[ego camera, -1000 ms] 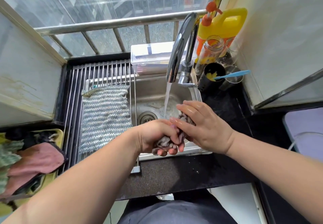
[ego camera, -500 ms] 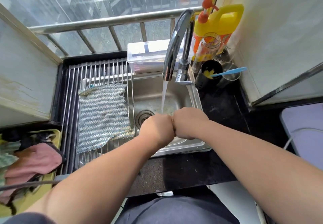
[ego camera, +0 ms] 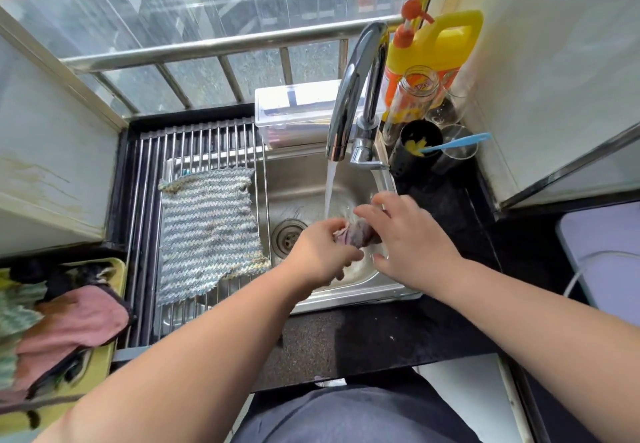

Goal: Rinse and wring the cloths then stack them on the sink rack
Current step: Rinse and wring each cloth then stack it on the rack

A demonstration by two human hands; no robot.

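Stainless sink (ego camera: pixel 298 183): left hand (ego camera: pixel 322 252) grips crumpled purplish cloth (ego camera: pixel 356 235), right hand (ego camera: pixel 412 235) touching.

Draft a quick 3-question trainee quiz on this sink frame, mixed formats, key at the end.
1. True or false: water is running from the faucet.
2. How many cloths lie flat on the sink rack? A) none B) one C) three
3. Fill in: the left hand grips a purple-grey cloth over the ____.
Key: 1 true; 2 B; 3 sink.
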